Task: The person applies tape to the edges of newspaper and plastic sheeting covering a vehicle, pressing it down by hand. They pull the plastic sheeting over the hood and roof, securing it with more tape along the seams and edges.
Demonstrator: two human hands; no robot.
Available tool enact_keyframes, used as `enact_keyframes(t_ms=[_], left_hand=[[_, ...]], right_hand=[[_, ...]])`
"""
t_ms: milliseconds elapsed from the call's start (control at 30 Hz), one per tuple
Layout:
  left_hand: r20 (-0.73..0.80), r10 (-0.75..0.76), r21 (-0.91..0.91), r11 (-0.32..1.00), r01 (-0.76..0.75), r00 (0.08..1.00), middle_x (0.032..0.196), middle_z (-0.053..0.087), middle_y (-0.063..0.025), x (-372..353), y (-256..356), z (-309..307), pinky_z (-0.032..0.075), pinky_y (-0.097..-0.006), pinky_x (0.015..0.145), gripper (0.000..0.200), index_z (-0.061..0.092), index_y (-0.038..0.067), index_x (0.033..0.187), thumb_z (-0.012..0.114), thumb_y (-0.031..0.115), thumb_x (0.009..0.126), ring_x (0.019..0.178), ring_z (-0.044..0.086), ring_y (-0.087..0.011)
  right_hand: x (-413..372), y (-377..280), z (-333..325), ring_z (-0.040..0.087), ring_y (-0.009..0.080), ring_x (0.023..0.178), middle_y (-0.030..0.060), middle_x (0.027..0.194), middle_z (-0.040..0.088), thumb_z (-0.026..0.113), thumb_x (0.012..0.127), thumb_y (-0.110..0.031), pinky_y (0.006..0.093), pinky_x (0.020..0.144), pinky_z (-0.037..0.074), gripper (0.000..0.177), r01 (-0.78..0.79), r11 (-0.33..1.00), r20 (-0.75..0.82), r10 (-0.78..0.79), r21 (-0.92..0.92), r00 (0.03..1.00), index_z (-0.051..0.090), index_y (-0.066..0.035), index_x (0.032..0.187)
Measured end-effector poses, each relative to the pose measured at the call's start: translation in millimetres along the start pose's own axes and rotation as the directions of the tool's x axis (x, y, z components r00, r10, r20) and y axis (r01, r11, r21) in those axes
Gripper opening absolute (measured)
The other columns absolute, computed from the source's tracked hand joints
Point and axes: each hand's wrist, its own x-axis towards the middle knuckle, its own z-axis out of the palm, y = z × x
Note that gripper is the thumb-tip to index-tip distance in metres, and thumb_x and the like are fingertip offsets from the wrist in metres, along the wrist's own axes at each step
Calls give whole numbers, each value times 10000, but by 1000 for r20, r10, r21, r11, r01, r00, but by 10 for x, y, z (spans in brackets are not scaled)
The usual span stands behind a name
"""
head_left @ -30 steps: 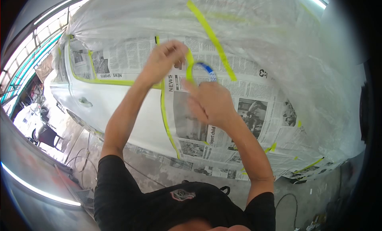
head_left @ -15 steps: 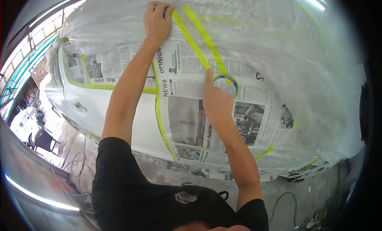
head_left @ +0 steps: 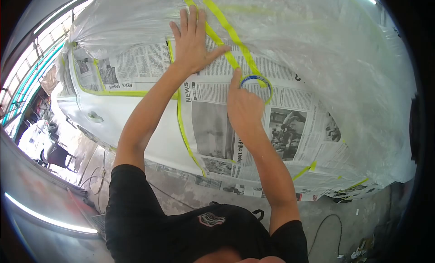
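Note:
My left hand [head_left: 192, 48] lies spread over the plastic film and newspaper, its thumb touching a strip of yellow-green masking tape [head_left: 215, 36]. My right hand [head_left: 246, 106] grips a roll of masking tape [head_left: 269, 88] with a blue inner ring. Its index finger stretches out to the strip's lower end. A second tape strip [head_left: 233, 35] runs alongside to the right, down towards the roll. Newspaper sheets [head_left: 210, 93] cover the car's side, and clear plastic film [head_left: 312, 50] drapes over the upper part.
A white car door [head_left: 156, 120] with a handle [head_left: 94, 117] shows at left, edged by masking tape [head_left: 182, 127]. Below is the concrete floor [head_left: 181, 197] with a hose [head_left: 324, 220]. A dark chair [head_left: 59, 156] stands beyond. A light tube [head_left: 50, 215] glows at lower left.
My left hand has come down from the strip's top end and spread open, leaving that end visible. My right hand stays near the lower end with the roll, shifted slightly up.

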Motion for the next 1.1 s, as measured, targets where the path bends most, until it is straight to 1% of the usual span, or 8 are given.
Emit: enact_keyframes(t_ms=[267,367,633,833,967,1000,1033,1100], left_hand=[[152,0,-110,994,17,988,1637,46,-289,-244,429,-118,28,-746,1116,1427,85,-32,1575,750,790,616,1510,12,-496],[129,-21,-102,994,35,991,1639,47,-285,-240,456,-78,27,-747,1114,1427,78,-11,1583,755,788,614,1514,0,-488],[77,-38,-195,979,53,996,1650,130,-230,-329,415,17,70,-596,1199,1342,123,16,1588,845,617,629,1533,76,-398],[51,-53,-29,998,55,997,1670,110,-166,-242,641,-67,80,-712,1151,1299,121,105,1606,847,574,636,1539,63,-390],[142,-163,-86,981,176,976,1658,157,-175,-291,667,-87,113,-656,1185,1217,143,70,1596,858,459,691,1535,93,-392],[109,-151,-266,948,175,982,1640,209,-184,-423,796,-211,151,-609,1193,1148,184,52,1585,851,397,717,1523,145,-392],[77,-150,-430,887,169,986,1622,262,-192,-593,1012,-434,188,-561,1201,1079,226,34,1573,844,335,742,1511,197,-392],[122,-110,-616,771,163,986,1557,391,-192,-1022,1477,-909,254,-440,1190,916,342,19,1530,786,378,815,1454,338,-356]], right_hand=[[-348,154,162,676,234,560,96,715,646,634,810,-99,321,528,516,609,383,911,-315,-412,-153,855,499,60,1382],[-564,370,179,653,180,578,63,726,628,634,803,-138,331,571,504,474,267,932,-229,-324,-246,918,600,30,1245],[-517,59,524,661,251,572,98,668,656,645,786,-129,395,527,517,77,245,945,-181,-208,218,961,647,-87,850],[-1773,-500,495,671,263,585,81,701,633,589,849,-172,443,462,493,169,623,600,-204,-618,502,759,618,-34,942],[-2674,242,683,686,354,736,156,775,649,569,937,-221,497,642,525,159,30,602,335,-484,798,809,614,-115,1046],[-3198,505,1040,682,379,810,159,898,694,561,966,-236,497,707,533,249,37,574,186,-325,818,927,628,-143,1188],[-3578,849,1034,632,363,1113,172,1262,641,434,1041,-250,491,934,499,354,-339,574,548,-238,745,802,579,-99,1327],[-4486,1349,774,654,397,1047,210,1203,665,471,1027,-299,505,908,504,381,-580,557,527,274,595,804,581,-111,1340]])
